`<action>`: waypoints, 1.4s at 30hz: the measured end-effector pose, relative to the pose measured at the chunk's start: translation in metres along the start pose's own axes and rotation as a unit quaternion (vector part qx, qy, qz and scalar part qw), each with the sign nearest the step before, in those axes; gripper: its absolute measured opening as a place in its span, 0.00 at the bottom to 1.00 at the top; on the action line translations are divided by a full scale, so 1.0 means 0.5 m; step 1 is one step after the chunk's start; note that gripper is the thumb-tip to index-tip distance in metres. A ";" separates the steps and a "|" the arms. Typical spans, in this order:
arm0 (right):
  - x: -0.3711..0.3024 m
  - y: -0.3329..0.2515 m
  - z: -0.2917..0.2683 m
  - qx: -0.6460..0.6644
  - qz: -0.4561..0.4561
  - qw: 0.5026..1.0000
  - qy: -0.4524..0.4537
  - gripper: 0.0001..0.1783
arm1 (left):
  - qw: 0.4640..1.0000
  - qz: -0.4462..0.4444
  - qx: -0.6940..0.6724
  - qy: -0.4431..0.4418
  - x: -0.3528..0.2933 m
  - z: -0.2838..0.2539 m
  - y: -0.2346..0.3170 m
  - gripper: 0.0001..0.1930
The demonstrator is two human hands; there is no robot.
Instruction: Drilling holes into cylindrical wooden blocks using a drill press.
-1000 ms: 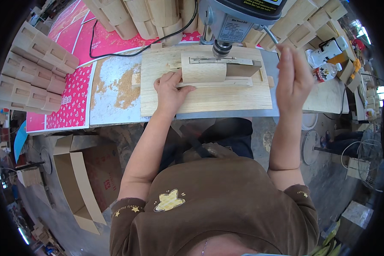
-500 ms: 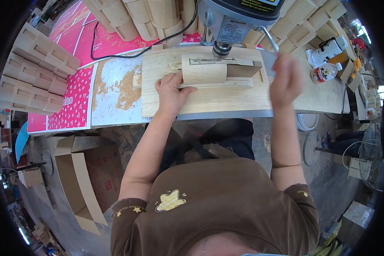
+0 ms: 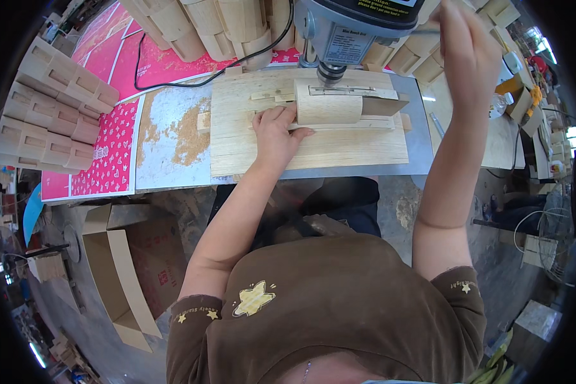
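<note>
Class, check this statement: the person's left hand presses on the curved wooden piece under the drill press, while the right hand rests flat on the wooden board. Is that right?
Not quite. The left hand does press by the curved wooden piece under the drill press, but the right hand is not flat on the wooden board; it is raised beside the machine's head, as the head view shows.

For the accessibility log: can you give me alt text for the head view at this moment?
Seen from above, a person's left hand presses a curved wooden piece on a wooden jig board under a bench drill press, while the right hand is raised beside the machine's head. Stacked wooden parts and a cardboard box lie to the left.
</note>
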State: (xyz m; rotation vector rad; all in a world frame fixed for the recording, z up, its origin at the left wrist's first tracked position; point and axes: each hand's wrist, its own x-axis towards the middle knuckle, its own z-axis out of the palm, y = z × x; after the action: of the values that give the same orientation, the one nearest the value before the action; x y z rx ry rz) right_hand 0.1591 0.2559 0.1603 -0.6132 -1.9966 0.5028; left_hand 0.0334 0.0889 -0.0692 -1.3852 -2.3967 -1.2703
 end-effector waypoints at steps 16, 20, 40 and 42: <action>-0.208 0.154 0.100 0.084 -0.227 0.967 0.081 0.05 | 1.000 0.009 -0.002 -0.007 0.008 0.008 0.006 0.28; -0.071 0.059 0.035 -0.093 -0.178 0.978 0.053 0.09 | 1.000 -0.006 0.004 -0.001 0.001 -0.008 0.005 0.28; -0.225 0.231 0.059 -0.148 -0.086 0.944 -0.281 0.15 | 0.983 -0.008 -0.175 -0.049 0.012 -0.136 -0.031 0.16; -0.227 0.231 0.052 -0.143 -0.115 0.943 -0.276 0.15 | 0.983 -0.014 -0.177 -0.033 -0.006 -0.178 -0.049 0.15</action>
State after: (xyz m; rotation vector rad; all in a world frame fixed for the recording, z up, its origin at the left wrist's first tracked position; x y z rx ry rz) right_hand 0.2085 0.2756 0.0049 -0.4272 -2.6695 0.2547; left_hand -0.0101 0.0187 -0.0279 -1.5030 -2.3186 -1.7536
